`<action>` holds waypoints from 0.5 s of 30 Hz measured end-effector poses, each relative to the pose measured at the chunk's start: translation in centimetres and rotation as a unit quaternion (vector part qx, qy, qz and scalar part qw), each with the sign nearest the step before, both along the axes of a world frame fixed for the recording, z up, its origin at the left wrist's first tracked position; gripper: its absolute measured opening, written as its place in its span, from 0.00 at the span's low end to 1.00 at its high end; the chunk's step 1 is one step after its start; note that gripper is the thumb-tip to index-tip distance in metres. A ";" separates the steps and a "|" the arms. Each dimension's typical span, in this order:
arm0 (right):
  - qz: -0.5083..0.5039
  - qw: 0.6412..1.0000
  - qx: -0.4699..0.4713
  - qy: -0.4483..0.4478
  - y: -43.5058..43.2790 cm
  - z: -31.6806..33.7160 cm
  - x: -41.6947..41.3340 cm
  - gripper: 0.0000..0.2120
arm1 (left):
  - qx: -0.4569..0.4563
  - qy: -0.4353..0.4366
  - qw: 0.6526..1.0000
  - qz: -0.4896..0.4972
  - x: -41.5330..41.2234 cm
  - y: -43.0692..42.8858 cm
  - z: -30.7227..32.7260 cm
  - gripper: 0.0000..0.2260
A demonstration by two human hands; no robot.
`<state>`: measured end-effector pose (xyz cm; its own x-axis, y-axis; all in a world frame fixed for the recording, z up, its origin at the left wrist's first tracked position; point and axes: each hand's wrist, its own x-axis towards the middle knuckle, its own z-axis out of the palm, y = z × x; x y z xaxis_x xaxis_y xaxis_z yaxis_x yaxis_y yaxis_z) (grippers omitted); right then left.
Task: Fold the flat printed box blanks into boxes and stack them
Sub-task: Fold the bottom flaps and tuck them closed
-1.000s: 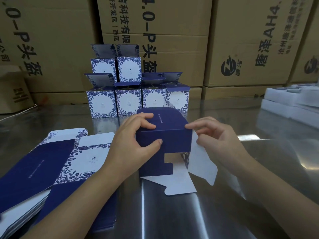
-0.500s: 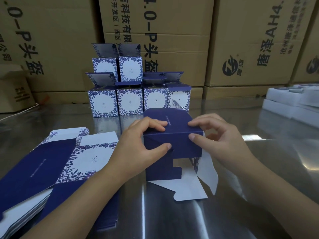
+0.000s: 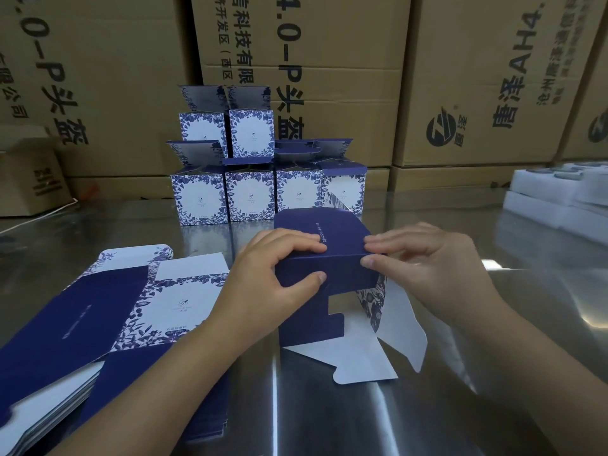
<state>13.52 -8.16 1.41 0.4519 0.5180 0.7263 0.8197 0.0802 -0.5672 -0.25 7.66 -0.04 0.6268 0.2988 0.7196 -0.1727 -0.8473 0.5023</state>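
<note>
As the half-folded box point(image 3: 342, 232) stands between them, the left hand point(image 3: 273, 281) and right hand point(image 3: 424, 268) each pinch its top edge, fingers above, thumb in front. The flat blanks point(image 3: 82, 317) lie left of the left hand; finished boxes point(image 3: 250, 192) stand stacked beyond both.

the shiny metal worktop point(image 3: 329, 422) carries a pile of flat blanks point(image 3: 98, 324) at the left, a row of four folded boxes point(image 3: 250, 195) at the back with two more stacked on top, a half-folded box point(image 3: 342, 274) mid-surface, its white flaps touching down, and white trays point(image 3: 559, 199) at the right.
</note>
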 end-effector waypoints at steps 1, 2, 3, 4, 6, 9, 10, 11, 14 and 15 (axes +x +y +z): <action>-0.014 0.999 -0.013 -0.036 -0.1 0.2 0.1 0.07 | 0.003 -0.001 1.000 0.003 0.0 0.0 0.0 0.12; -0.027 0.997 -0.028 -0.072 -0.1 0.5 0.3 0.06 | 0.007 -0.002 1.000 0.008 0.1 0.1 -0.1 0.12; -0.036 0.992 -0.045 -0.108 0.0 0.9 0.3 0.06 | 0.012 -0.002 1.000 0.014 0.1 0.2 -0.1 0.11; -0.039 0.987 -0.059 -0.144 0.2 1.2 0.4 0.06 | 0.015 -0.003 1.000 0.021 0.1 0.4 -0.2 0.11; -0.032 0.976 -0.072 -0.201 0.7 1.8 0.4 0.06 | 0.015 -0.003 0.999 0.031 0.1 0.7 -0.3 0.11; -0.018 0.962 -0.090 -0.255 1.3 2.5 0.1 0.06 | 0.007 -0.008 0.999 0.038 0.0 1.1 -0.3 0.11; -0.018 0.955 -0.103 -0.278 1.4 2.7 0.0 0.06 | 0.005 -0.010 0.999 0.036 0.0 1.2 -0.3 0.11; -0.019 0.948 -0.120 -0.294 1.3 2.9 0.1 0.05 | 0.002 -0.011 0.999 0.033 0.0 1.2 -0.3 0.11; -0.020 0.944 -0.180 -0.274 1.3 3.8 0.3 0.06 | 0.002 -0.010 1.000 0.024 0.1 1.3 -0.5 0.11; -0.019 0.942 -0.193 -0.272 1.5 3.9 0.5 0.08 | 0.002 -0.009 1.000 0.025 0.2 1.2 -0.5 0.11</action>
